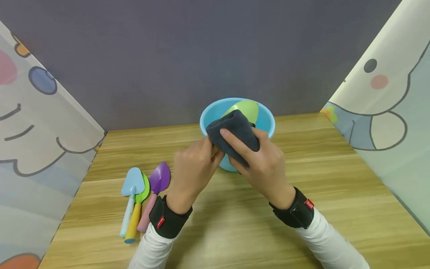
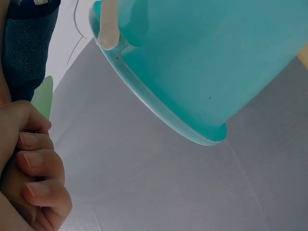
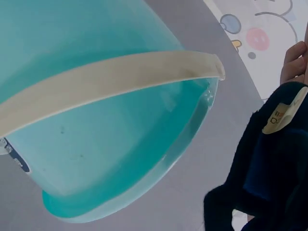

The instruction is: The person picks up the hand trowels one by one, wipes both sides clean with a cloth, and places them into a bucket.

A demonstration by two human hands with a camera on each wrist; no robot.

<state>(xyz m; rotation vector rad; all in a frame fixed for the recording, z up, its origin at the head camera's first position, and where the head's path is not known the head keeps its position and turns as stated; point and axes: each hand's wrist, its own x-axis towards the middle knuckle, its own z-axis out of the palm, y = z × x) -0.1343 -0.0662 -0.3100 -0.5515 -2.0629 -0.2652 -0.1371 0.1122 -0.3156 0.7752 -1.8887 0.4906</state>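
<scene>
Dark cloth (image 1: 235, 136) wraps green shovel (image 1: 244, 110) — seemingly gripped by both hands.

buckets: 1 (image 1: 268, 125) | cloths: 1 (image 1: 236, 130) | spades: 4 – blue (image 1: 131, 186), green (image 1: 145, 190), purple (image 1: 159, 179) on counter (image 1: 336, 179), one light green in bucket (image 1: 246, 110) | hands: 2 – left (image 1: 191, 172), right (image 1: 262, 164)

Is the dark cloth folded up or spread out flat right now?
Folded. In the head view the dark cloth is bunched into a thick wad around the green scoop, gripped by the right hand in front of the blue bucket.
</scene>
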